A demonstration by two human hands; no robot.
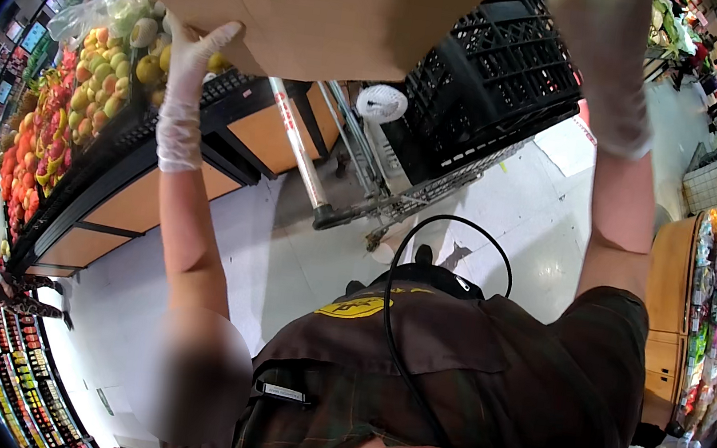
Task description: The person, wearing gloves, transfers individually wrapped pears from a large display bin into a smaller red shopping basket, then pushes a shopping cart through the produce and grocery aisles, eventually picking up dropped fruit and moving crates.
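Note:
A large brown cardboard box [291,7] spans the top of the head view, above a shopping cart. My left hand [193,63], in a translucent glove, grips the box's lower left corner, thumb spread along it. My right hand [595,72], gloved too and blurred by motion, is raised at the upper right near black plastic crates [489,85]; its fingers are cut off by the picture's top, so its hold cannot be told. The crates rest on the metal cart [430,189], whose white handle bar [298,143] points towards me. A white foam-net roll [382,104] is beside them.
At the left, a black-edged produce stand [137,163] holds yellow-green fruit [98,78], dragon fruit [54,140] and orange-red fruit [18,175]. A person stands at the far left. Stocked shelves [25,371] curve below. Wooden cabinets [670,282] and packaged goods [716,315] stand right.

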